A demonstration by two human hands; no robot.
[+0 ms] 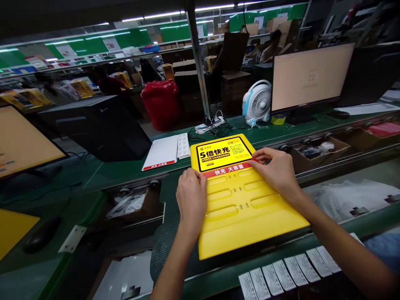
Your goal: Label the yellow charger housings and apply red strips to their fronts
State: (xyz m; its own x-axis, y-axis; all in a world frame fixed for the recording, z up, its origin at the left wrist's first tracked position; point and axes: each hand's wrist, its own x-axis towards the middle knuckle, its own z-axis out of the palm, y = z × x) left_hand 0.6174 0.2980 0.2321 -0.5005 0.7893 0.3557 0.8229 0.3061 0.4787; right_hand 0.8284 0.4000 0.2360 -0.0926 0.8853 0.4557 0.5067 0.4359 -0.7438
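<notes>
White printed labels [283, 273] lie in a slanted row, nearer the camera than either grip and beside the right forearm [337, 246]. The left grip [201, 177] is closed to a pinch at the near-left end of a red strip [231, 168] with white lettering; its curled knuckles hide part of the contact, so the hold there seems firm but is only partly seen. The right grip [254, 160] pinches the strip's other end between thumb and fingertips. Between and beneath both grips, the yellow panel [240, 231] lies flat on a dark mat [167, 239], with a black-and-yellow sticker [223, 152] just beyond the strip.

Past the left grip, white sheets [161, 150] with a red edge rest on the green desk [125, 173]; farther left stands a black computer case [100, 125]. Beyond the right grip are a white-and-blue fan [261, 102] and a lit monitor [312, 79]. Farthest out, past the desk, sits a red bag [161, 104].
</notes>
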